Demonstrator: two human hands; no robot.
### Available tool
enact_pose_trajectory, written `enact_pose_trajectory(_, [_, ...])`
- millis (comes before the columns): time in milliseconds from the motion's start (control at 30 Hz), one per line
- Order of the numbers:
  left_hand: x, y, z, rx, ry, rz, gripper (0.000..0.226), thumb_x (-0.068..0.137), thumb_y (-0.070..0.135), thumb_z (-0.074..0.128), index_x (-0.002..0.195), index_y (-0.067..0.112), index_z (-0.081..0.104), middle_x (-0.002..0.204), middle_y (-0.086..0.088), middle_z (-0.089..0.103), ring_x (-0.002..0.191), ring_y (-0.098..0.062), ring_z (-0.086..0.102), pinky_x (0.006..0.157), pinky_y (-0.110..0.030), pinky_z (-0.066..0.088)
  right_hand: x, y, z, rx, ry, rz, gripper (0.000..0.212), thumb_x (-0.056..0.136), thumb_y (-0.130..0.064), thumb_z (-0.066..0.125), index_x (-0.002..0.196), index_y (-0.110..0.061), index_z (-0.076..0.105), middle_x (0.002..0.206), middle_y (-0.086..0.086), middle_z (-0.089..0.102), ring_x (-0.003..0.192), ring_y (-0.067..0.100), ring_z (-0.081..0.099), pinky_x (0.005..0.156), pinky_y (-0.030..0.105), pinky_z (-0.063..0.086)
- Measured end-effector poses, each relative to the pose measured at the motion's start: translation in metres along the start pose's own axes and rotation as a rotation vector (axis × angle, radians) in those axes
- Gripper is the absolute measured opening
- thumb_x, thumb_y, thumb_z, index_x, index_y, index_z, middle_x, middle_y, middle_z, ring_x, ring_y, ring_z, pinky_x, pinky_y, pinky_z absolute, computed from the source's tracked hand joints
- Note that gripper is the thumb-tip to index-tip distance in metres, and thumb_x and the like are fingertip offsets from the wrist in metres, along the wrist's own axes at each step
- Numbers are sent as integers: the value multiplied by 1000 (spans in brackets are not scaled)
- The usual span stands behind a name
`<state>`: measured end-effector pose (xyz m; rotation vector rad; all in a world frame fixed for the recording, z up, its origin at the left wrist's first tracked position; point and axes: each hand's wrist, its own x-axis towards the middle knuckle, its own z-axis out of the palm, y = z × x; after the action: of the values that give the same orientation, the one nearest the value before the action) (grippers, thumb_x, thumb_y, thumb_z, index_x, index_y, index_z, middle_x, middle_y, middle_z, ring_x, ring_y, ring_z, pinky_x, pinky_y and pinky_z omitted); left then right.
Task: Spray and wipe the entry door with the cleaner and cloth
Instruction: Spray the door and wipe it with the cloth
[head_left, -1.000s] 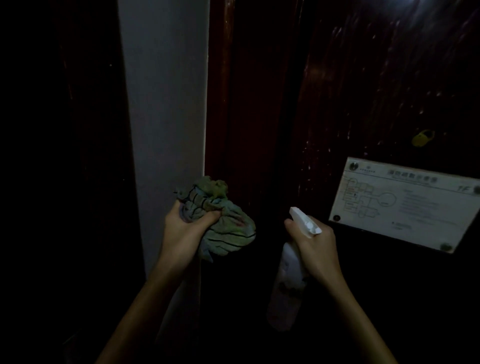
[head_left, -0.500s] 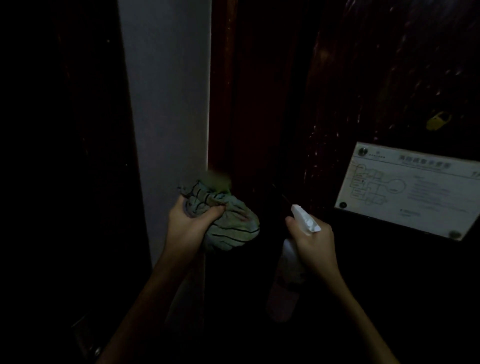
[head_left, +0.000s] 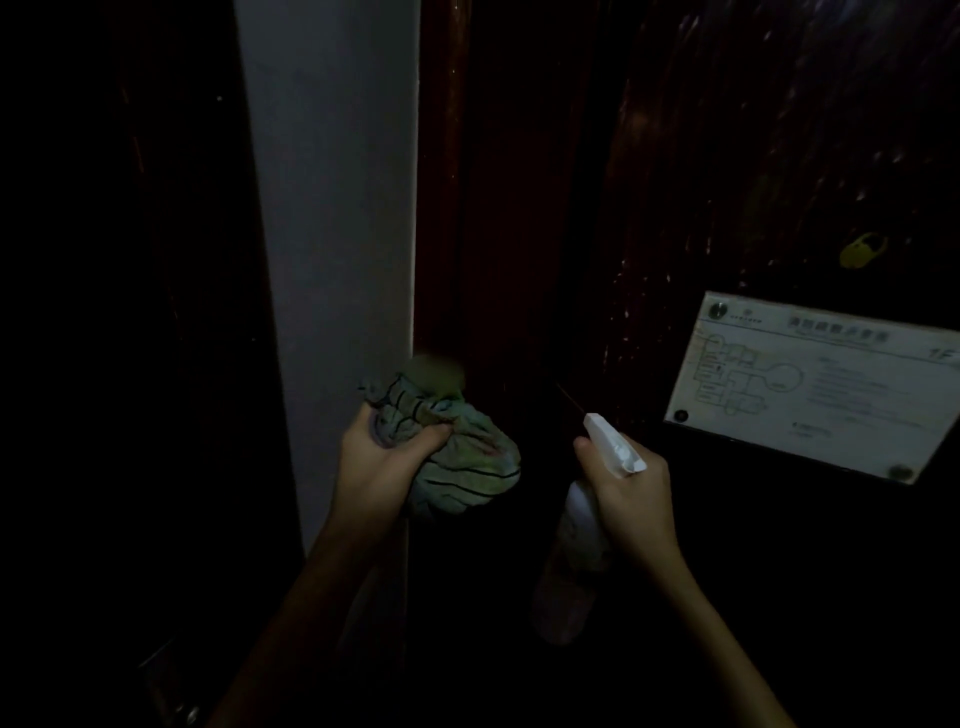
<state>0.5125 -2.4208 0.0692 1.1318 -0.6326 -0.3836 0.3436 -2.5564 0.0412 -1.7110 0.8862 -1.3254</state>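
The scene is very dim. A dark red-brown entry door (head_left: 753, 171) fills the right half, its surface speckled with wet streaks. My left hand (head_left: 379, 467) is closed around a bunched green striped cloth (head_left: 457, 457), held close to the door frame (head_left: 441, 208). My right hand (head_left: 631, 493) grips a white spray bottle (head_left: 582, 525) by its neck, nozzle pointing up and left toward the door's left edge. The bottle's lower body hangs below my hand, hard to make out.
A white floor-plan sign (head_left: 815, 384) is screwed to the door at the right. Above it sits a small yellow object (head_left: 862, 249). A pale wall strip (head_left: 332, 208) stands left of the frame, and beyond it all is dark.
Both hands hold nearly the same pose. The view shifted slightly, so the sign and the yellow object moved up and right, then settled partway back.
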Motion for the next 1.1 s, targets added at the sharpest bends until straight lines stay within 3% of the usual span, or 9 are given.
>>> enact_pose_trajectory(67, [0, -2, -1, 8, -2, 0, 29, 83, -8, 73, 104, 11, 64, 93, 3, 72, 70, 3, 72, 59, -12, 54, -3, 0, 0, -13, -4, -4, 11, 89, -18, 67, 87, -8, 69, 94, 3, 71, 85, 7, 68, 72, 26, 55])
enact_pose_trajectory(200, [1, -4, -4, 22, -7, 5, 32, 84, -8, 72, 111, 6, 63, 95, 2, 72, 71, 3, 72, 60, -11, 54, -4, 2, -1, -36, 9, -14, 10, 88, -23, 68, 85, -13, 68, 82, -1, 68, 78, 13, 65, 76, 36, 54])
enact_pose_trajectory(333, [1, -4, -4, 26, 1, 15, 31, 83, -10, 72, 107, 9, 63, 93, 4, 71, 70, 5, 71, 60, -10, 53, -4, -2, -1, 13, 14, -17, 8, 88, -19, 69, 83, -24, 66, 80, -4, 69, 80, 6, 68, 64, 17, 53])
enact_pose_trajectory(467, [0, -5, -5, 24, 14, -4, 31, 83, -5, 74, 108, 10, 63, 94, 4, 72, 75, 2, 72, 60, -11, 54, -7, -4, -1, 6, 3, -38, 16, 90, -16, 66, 92, 0, 67, 97, -6, 66, 99, 1, 58, 78, 32, 53])
enact_pose_trajectory(567, [-1, -6, -7, 27, 18, -8, 33, 83, -6, 74, 110, 9, 63, 94, 4, 71, 70, 4, 71, 60, -11, 54, -6, 0, -3, 6, 9, -18, 15, 87, -23, 69, 89, -8, 69, 86, 8, 70, 84, 16, 68, 73, 38, 55])
enact_pose_trajectory(733, [-2, -9, -9, 27, 28, -26, 29, 84, -5, 74, 103, 14, 65, 96, 1, 73, 75, -2, 73, 61, -14, 56, -11, 8, 2, -43, -62, 56, 34, 77, -43, 66, 95, -14, 69, 88, 4, 71, 84, 18, 69, 81, 47, 56])
enact_pose_trajectory(900, [-6, -15, -13, 29, 41, -57, 32, 83, -4, 75, 111, 10, 65, 100, -2, 74, 82, -9, 73, 62, -14, 56, -15, 15, 5, 1, -86, 126, 23, 87, -18, 68, 95, 4, 64, 95, 20, 67, 90, 31, 67, 83, 52, 53])
enact_pose_trajectory(1000, [-7, -16, -14, 28, 45, -58, 31, 83, -5, 74, 108, 11, 65, 96, 0, 74, 74, -2, 73, 59, -13, 55, -14, 13, 5, -15, -81, 113, 28, 84, -27, 70, 90, 0, 68, 89, 16, 70, 87, 28, 68, 81, 50, 54])
enact_pose_trajectory(1100, [-8, -18, -15, 15, 47, -67, 30, 83, -6, 74, 108, 10, 65, 97, -3, 74, 82, -9, 74, 60, -15, 56, -13, 9, 5, -38, -104, 109, 32, 80, -37, 68, 80, -5, 67, 81, 13, 69, 82, 30, 68, 78, 50, 55])
